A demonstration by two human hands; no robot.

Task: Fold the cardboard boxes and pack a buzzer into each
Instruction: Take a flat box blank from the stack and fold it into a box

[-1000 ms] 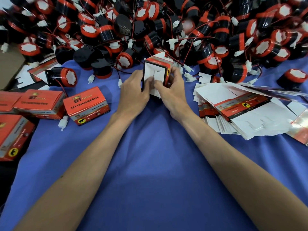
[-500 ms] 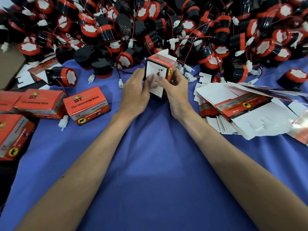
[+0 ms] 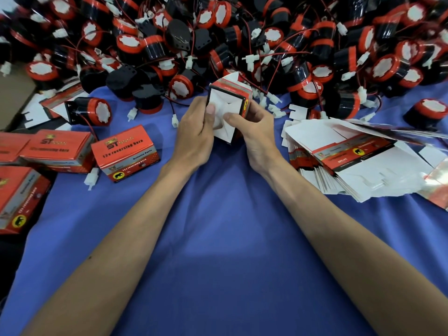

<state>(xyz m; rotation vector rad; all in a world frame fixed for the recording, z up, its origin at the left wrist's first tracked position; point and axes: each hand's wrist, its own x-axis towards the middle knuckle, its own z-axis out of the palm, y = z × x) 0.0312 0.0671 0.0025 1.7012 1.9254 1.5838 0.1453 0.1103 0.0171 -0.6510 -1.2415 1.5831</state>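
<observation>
A small red-and-white cardboard box (image 3: pixel 229 103) is held above the blue cloth at centre, its white end flaps facing me. My left hand (image 3: pixel 194 134) grips its left side, thumb pressing on a flap. My right hand (image 3: pixel 257 132) grips the right side, thumb laid across the lower flaps. A big heap of black-and-red buzzers (image 3: pixel 242 40) with red wires and white plugs fills the far side. One buzzer (image 3: pixel 89 112) lies apart at the left.
Finished red boxes (image 3: pixel 126 151) lie at the left, more at the left edge (image 3: pixel 17 195). A stack of flat unfolded boxes (image 3: pixel 358 163) lies at the right. The blue cloth (image 3: pixel 230 238) covers the table in front of me.
The box has been lifted slightly and turned in my hands. Both thumbs have pushed the white end flaps further inward. The hands stay in about the same place.
</observation>
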